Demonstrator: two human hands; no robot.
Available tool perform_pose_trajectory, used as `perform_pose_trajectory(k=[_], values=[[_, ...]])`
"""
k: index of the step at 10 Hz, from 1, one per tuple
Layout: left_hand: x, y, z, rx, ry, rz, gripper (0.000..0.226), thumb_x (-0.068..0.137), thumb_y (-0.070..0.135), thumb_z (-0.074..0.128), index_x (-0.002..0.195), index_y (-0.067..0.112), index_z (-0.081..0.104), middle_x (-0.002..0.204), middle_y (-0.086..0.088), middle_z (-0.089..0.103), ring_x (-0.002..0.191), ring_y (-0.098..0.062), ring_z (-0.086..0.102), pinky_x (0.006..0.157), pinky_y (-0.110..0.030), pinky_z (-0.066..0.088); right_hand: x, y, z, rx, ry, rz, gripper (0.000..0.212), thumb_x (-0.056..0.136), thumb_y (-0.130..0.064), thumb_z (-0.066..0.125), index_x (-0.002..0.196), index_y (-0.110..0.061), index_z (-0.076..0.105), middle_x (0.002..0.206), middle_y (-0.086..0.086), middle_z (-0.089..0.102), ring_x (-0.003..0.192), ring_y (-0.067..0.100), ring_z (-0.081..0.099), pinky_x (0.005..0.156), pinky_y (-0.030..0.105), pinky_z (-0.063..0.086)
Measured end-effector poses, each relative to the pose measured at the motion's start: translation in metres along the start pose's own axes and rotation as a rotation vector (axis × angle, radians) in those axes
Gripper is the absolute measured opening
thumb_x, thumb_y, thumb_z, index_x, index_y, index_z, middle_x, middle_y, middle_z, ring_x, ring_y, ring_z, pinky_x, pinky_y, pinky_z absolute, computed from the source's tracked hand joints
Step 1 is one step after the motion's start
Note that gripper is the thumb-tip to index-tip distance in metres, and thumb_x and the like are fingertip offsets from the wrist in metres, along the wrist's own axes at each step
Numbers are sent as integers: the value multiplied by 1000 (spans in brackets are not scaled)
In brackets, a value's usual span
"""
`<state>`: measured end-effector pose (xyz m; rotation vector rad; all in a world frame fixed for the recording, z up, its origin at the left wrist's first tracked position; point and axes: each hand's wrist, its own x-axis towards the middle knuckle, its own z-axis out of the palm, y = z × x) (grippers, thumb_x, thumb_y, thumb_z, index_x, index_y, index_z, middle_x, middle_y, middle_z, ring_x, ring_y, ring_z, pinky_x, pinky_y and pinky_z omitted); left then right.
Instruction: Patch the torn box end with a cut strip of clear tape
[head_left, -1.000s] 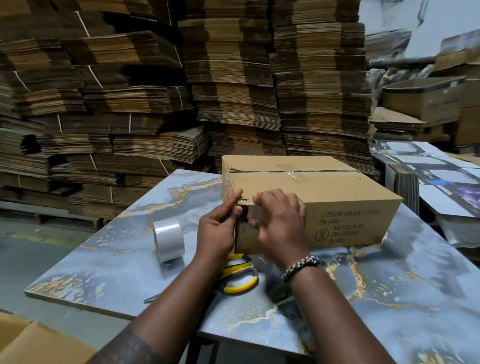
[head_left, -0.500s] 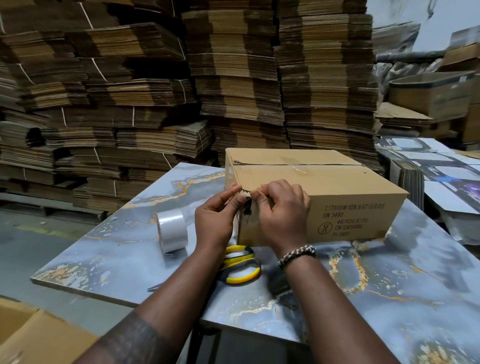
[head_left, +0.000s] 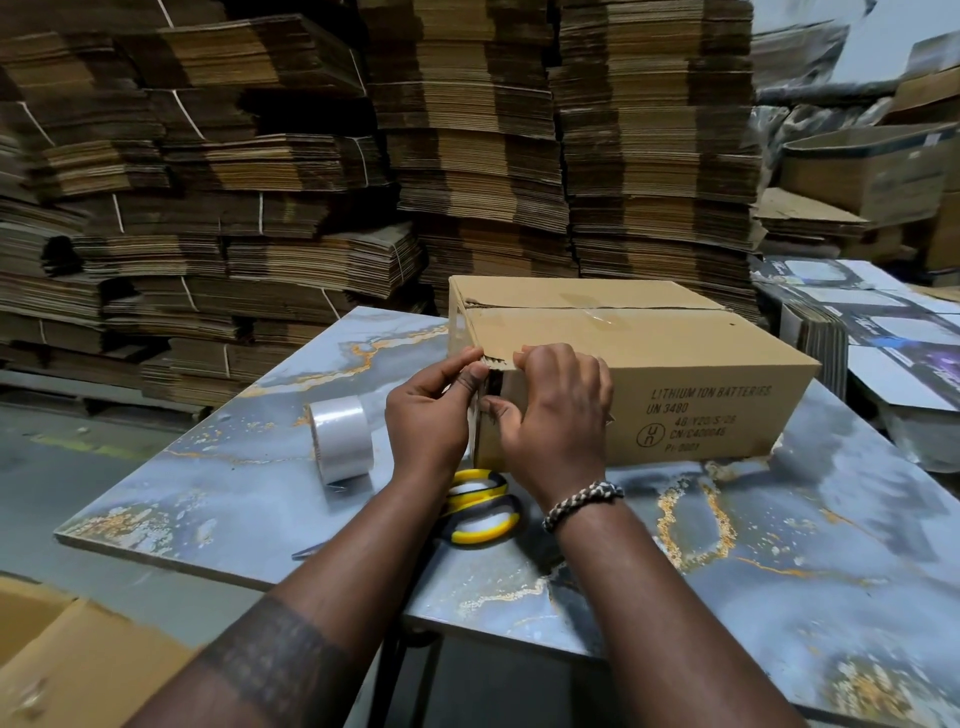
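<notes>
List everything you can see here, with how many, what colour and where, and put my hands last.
Box: one, brown, on the table.
Tape roll: one, clear, left of the box.
Scissors: one, yellow and black handles, under the wrists.
Table: one, blue-grey marbled.
Flat cardboard stacks: many, brown, behind.
Bracelet: one, black and white, right wrist.
Left hand: at the box's torn corner.
Right hand: on the same corner.

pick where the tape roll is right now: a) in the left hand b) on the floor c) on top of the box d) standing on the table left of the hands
d: the tape roll stands on its edge on the table, left of the left hand, while both that hand and the right hand are at the near corner of the box.
</notes>
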<state>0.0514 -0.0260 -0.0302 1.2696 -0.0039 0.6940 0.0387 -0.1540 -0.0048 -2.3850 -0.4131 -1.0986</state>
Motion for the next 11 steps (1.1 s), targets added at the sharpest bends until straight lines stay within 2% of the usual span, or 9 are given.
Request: perform_pose_trajectory(k=[1,3,5,6,7,8,9,10,11], values=[[-1,2,1,18,12,-4,20,88,26,84,97,43,86,107,2,85,109,-23,78,98,-53,62,-1,2,-3,-21,-34,-20,45,77,-37,80,113,-22,57,111,1,59,110,27,51,115,57,33],[-4,8,1,61,23,-40,19,90,26,83,97,44,85,106,6,84,107,-14,78,97,-49,63,3,13,-8,-37,-92,-80,55,72,-17,83,119,-27,58,117,-4,60,111,23,50,111,47,31],[-6,10,1,82,13,-33,19,92,26,81,100,43,84,106,9,84,107,-12,78,99,-48,62,6,19,-5,67,-45,-73,46,76,-6,80,116,-25,66,113,-8,67,104,21,53,103,39,31],[-4,6,-1,142,7,-32,35,96,18,77,99,52,82,107,10,84,107,-17,78,96,-51,62,8,22,-5,153,-24,-53,40,81,-1,73,111,-26,70,109,-11,69,100,15,50,95,32,28],[-2,3,-2,218,19,-33,42,98,15,73,101,56,81,109,13,83,107,-16,77,92,-51,63,10,21,-6,204,-8,-24,33,85,0,65,105,-26,72,103,-12,71,95,11,48,93,33,30],[-6,14,0,260,94,-12,49,96,3,62,98,47,84,101,12,84,99,-9,77,85,-46,64,20,16,-14,250,-20,7,21,90,-8,62,93,-26,72,94,-14,71,91,11,49,92,37,34],[-8,35,5,340,137,133,51,90,-1,52,96,39,83,92,9,82,87,-9,76,74,-36,61,30,17,-23,269,-109,17,10,95,-22,64,90,-25,72,87,-16,67,90,12,52,94,42,39],[10,75,27,471,105,378,40,92,6,55,109,32,80,105,10,78,94,-17,69,77,-33,52,56,17,-35,231,-163,39,19,96,-34,59,110,-29,72,101,-15,69,104,15,59,98,49,46],[34,87,44,774,27,440,33,101,29,58,130,33,73,139,5,67,129,-23,55,106,-44,47,74,20,-33,77,-186,61,38,97,-36,54,134,-32,61,131,-10,66,127,17,53,108,50,39]])
